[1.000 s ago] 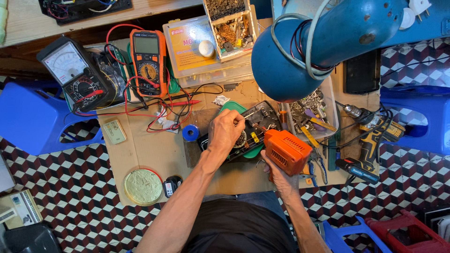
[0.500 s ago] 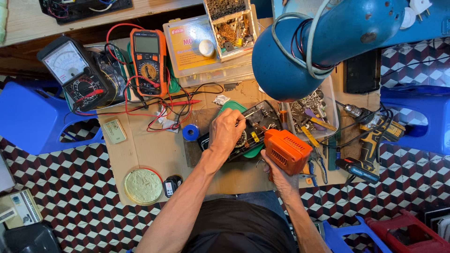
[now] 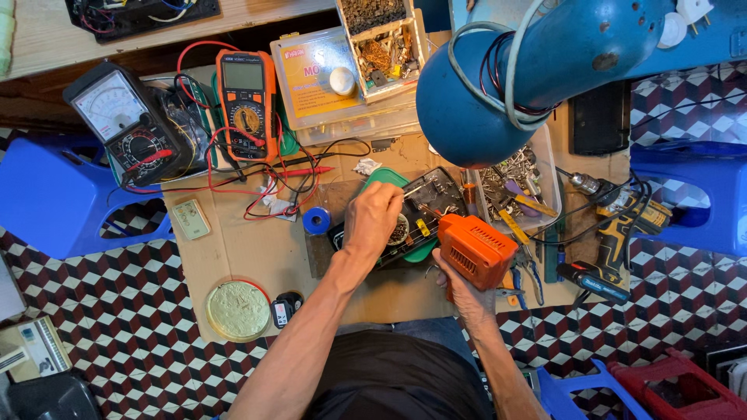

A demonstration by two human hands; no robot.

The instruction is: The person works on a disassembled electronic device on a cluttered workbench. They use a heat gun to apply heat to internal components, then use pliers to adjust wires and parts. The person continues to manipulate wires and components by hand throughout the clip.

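My right hand point(image 3: 461, 289) grips an orange soldering gun point(image 3: 476, 247), its tip aimed left at a dark circuit board point(image 3: 432, 194) lying on a green tray point(image 3: 383, 178). My left hand point(image 3: 372, 219) rests over the board's left half, fingers pinched as if on something thin, too small to make out. A blue roll of tape point(image 3: 317, 220) lies just left of that hand.
An orange digital multimeter point(image 3: 246, 103) and a black analog meter point(image 3: 124, 122) sit at the back left with red and black leads trailing. A clear parts box point(image 3: 517, 183), a cordless drill point(image 3: 622, 225), a round tin point(image 3: 236, 309) and blue stools surround the small wooden bench point(image 3: 233, 249). A blue lamp point(image 3: 545, 70) hangs overhead.
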